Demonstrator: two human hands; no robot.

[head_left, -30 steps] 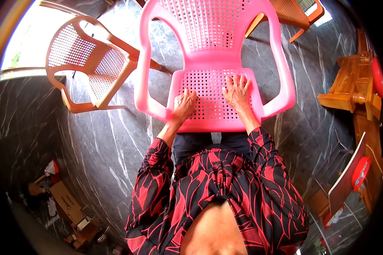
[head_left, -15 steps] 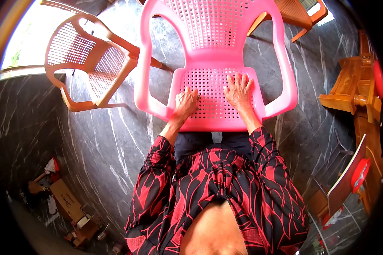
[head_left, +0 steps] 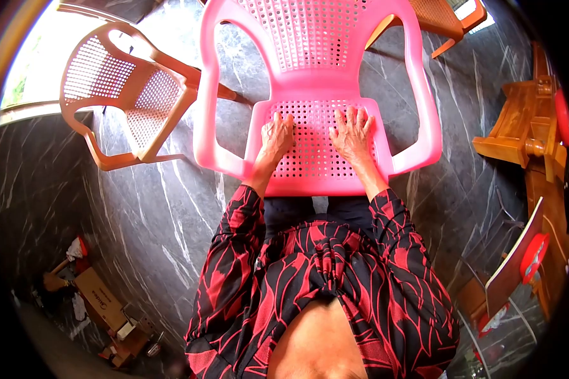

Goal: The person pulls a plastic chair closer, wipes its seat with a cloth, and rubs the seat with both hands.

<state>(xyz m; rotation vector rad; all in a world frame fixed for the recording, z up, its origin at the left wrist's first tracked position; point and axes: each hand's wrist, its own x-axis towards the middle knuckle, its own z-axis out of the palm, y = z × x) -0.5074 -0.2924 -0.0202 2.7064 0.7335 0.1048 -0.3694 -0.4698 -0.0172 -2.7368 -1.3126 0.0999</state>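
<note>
A pink plastic armchair [head_left: 322,184] with a seat and back full of small holes stands right in front of me. Palm down, my left hand [head_left: 276,138] rests on the left part of its seat, its fingers slightly bent and pointing toward the backrest. On the right part of the same seat lies my right hand [head_left: 353,136], fingers spread apart. Neither hand shows anything held. Bare seat lies between the two hands. The undersides of both hands are hidden.
At left stands a brown plastic armchair [head_left: 110,79], with another brown chair [head_left: 433,22] at the upper right. Wooden furniture [head_left: 515,126] lines the right side. A cardboard box [head_left: 101,297] lies among clutter at lower left. The floor [head_left: 164,208] is dark, marbled tile.
My left hand has slid a little forward on the seat, toward the backrest. My right hand has shifted only slightly. The view has moved a little.
</note>
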